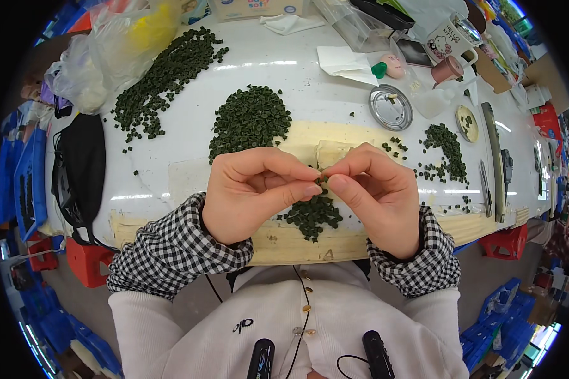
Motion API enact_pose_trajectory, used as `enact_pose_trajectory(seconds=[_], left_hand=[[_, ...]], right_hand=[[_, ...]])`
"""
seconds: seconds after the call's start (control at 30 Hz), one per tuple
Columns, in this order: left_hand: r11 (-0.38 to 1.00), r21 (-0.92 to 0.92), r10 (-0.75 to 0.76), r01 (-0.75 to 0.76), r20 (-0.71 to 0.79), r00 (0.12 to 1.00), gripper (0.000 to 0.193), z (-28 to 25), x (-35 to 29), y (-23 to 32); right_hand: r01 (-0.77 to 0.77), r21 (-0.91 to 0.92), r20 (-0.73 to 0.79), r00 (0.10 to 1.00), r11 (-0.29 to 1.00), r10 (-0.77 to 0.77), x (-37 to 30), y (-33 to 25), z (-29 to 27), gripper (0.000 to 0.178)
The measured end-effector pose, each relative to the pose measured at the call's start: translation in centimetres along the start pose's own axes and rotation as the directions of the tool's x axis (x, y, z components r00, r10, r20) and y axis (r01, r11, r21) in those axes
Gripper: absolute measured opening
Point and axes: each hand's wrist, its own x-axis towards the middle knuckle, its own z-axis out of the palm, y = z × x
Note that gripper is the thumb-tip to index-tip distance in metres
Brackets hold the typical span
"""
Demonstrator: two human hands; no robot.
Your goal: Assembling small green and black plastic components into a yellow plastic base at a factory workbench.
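Note:
Fingertip to fingertip, my left hand (250, 192) and my right hand (382, 196) pinch a tiny dark green part (323, 179) between them. Its exact kind is too small to make out, and the fingers hide most of it. Directly below lies a small heap of similar dark green parts (312, 220) at the table's near edge. Beyond my left hand sits a larger mound of the green parts (250, 120). To the right of my right hand, another loose group of green parts (446, 151) is scattered on the table.
A long green pile (164, 79) spreads at the far left, beside plastic bags (101, 60) and a black pouch (79, 170). On the right are a round metal lid (391, 107), a pink spool (447, 69), a white mug (452, 41), tweezers (485, 188) and a long metal bar (494, 161).

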Motion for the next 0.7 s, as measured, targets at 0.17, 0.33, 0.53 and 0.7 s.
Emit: enact_pose_trajectory(seconds=[0.17, 0.33, 0.53, 0.7], left_hand=[[0.999, 0.025, 0.023, -0.023, 0.008, 1.0, 0.015, 0.0, 0.0, 0.0], [0.998, 0.048, 0.034, -0.033, -0.025, 0.999, 0.017, 0.2, -0.2, -0.1], [0.969, 0.228, 0.107, -0.095, -0.042, 0.993, 0.018, 0.0, -0.2, 0.2], [0.794, 0.532, 0.271, -0.294, 0.123, 0.955, 0.018, -0.9, 0.3, 0.7]], right_hand=[[0.012, -0.011, -0.011, 1.0, 1.0, -0.012, -0.1, 0.1, 0.2, 0.007], [0.109, -0.226, -0.032, 0.992, 0.968, -0.12, -0.2, 0.1, 0.3, 0.006], [0.241, -0.385, 0.017, 0.967, 0.891, -0.254, -0.3, -0.3, 0.5, 0.016], [0.288, -0.438, 0.074, 0.956, 0.852, -0.285, -0.3, -0.2, 0.5, 0.022]])
